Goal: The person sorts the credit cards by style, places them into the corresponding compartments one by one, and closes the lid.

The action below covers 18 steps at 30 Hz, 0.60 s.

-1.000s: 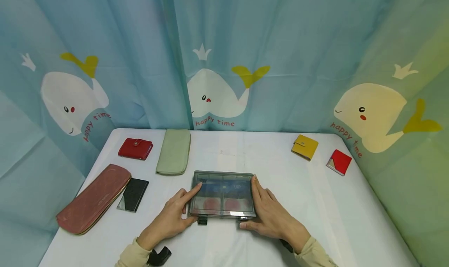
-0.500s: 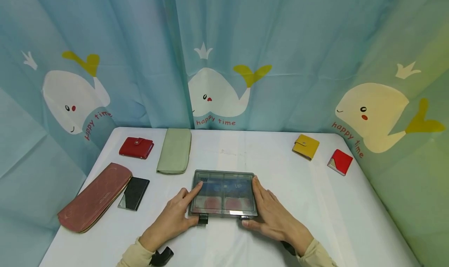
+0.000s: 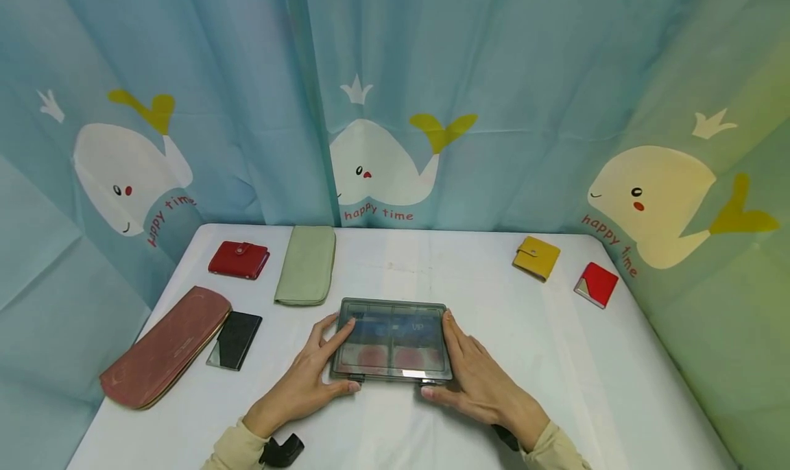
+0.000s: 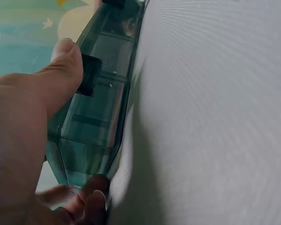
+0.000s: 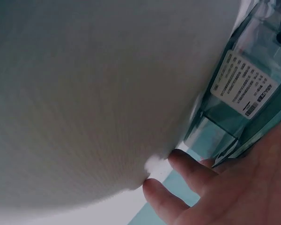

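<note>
A translucent grey box (image 3: 391, 339) was held between the two hands on the white surface (image 3: 555, 388). The left hand (image 3: 306, 381) gripped its left side, thumb curled against the near latch and fingers (image 3: 338, 333) spread on the lid. The right hand (image 3: 478, 381) clasped the right side likewise. Blue and red cards were dimly seen inside. Farther left lay one maroon case (image 3: 165, 348), one black card holder (image 3: 234, 341), one red wallet (image 3: 238, 260) and one green wallet (image 3: 306, 265); farther right, one yellow wallet (image 3: 536, 257) and one red card case (image 3: 596, 285).
</note>
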Each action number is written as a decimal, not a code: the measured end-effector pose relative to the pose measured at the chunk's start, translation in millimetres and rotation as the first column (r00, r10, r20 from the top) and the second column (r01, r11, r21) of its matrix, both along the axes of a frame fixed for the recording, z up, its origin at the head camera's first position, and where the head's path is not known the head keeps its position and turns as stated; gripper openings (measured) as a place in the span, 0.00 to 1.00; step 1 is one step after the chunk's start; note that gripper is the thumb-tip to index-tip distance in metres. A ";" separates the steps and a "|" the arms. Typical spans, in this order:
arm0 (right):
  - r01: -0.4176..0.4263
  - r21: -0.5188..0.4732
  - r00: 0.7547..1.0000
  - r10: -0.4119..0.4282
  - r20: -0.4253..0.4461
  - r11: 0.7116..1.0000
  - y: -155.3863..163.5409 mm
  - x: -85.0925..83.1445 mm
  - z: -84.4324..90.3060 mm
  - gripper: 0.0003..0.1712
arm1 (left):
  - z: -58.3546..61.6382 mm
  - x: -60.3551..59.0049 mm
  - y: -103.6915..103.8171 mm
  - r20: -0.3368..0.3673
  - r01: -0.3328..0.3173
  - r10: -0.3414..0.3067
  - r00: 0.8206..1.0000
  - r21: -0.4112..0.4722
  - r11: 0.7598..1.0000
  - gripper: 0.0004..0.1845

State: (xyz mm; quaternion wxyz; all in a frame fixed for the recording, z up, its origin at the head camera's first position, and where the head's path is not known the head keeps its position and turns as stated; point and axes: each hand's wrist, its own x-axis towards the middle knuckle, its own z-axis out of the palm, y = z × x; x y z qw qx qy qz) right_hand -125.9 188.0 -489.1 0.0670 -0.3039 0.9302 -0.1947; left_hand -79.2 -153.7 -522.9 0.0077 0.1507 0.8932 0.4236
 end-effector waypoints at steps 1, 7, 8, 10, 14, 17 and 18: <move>0.003 -0.002 1.000 -0.003 0.002 1.000 -0.1 -0.1 -0.3 0.71 | -0.5 -0.5 -0.7 0.000 0.014 -0.014 1.000 0.016 1.000 0.56; 0.011 -0.002 1.000 -0.011 0.019 1.000 -0.7 -1.9 0.8 0.62 | 0.6 -3.9 -5.2 -0.047 0.051 -0.048 0.998 0.049 0.998 0.54; 0.006 0.005 1.000 -0.006 0.012 1.000 -0.4 -2.2 1.1 0.60 | 1.0 -4.1 -5.6 -0.057 0.047 -0.044 0.997 0.047 0.998 0.53; -0.002 0.013 1.000 0.002 0.000 1.000 0.4 -2.3 1.8 0.61 | 1.2 -4.5 -5.8 -0.080 0.035 -0.032 0.996 0.045 0.998 0.53; -0.017 0.037 1.000 0.018 -0.010 0.999 0.7 -1.1 0.0 0.75 | -0.4 -4.9 -6.0 -0.118 0.016 -0.009 0.993 0.055 0.998 0.51; -0.007 0.060 1.000 0.007 -0.013 0.998 -2.2 -0.4 -1.0 0.80 | -0.6 -5.7 -6.4 -0.134 0.014 -0.003 0.991 0.080 0.997 0.50; -0.002 0.071 1.000 0.004 -0.019 0.997 -3.5 -0.6 -1.1 0.80 | -0.5 -6.1 -6.7 -0.139 0.014 -0.002 0.990 0.088 0.996 0.49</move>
